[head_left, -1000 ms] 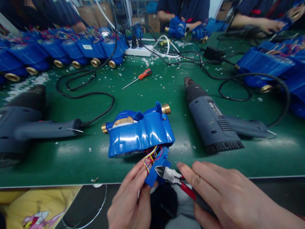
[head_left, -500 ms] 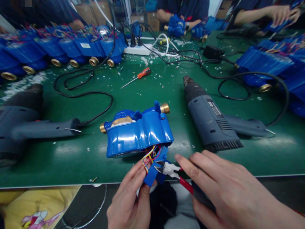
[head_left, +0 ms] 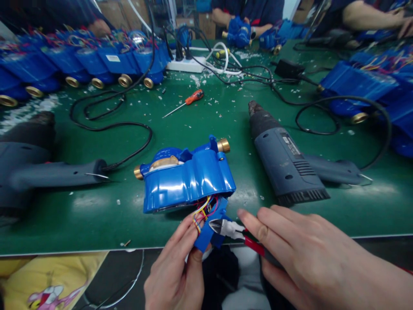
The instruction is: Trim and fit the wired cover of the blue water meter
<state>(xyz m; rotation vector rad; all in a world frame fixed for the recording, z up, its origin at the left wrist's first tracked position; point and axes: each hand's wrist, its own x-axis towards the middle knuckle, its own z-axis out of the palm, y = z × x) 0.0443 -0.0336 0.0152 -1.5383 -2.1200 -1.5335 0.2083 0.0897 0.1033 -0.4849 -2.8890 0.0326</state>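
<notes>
A blue water meter (head_left: 189, 181) with brass threaded ends lies on its side on the green table. Thin coloured wires (head_left: 203, 211) run from its lower edge to a small blue plastic piece (head_left: 206, 234). My left hand (head_left: 177, 267) is closed on that piece, thumb below and fingers behind the wires. In my right hand (head_left: 290, 249) are red-handled diagonal cutters (head_left: 232, 229), their jaws closed at the blue piece's right side. Whether anything lies between the jaws I cannot tell.
Heat guns lie at right (head_left: 280, 159) and left (head_left: 48, 168), with black cords. An orange screwdriver (head_left: 190, 100) and a white power strip (head_left: 187, 64) are farther back. Several blue meters (head_left: 119, 60) line the back left, more (head_left: 358, 86) at right. Co-workers sit across the table.
The cutters' jaws, apart before, have closed, and their handles have come together in my right hand. My left hand keeps its hold. At back right, a co-worker's arm has shifted.
</notes>
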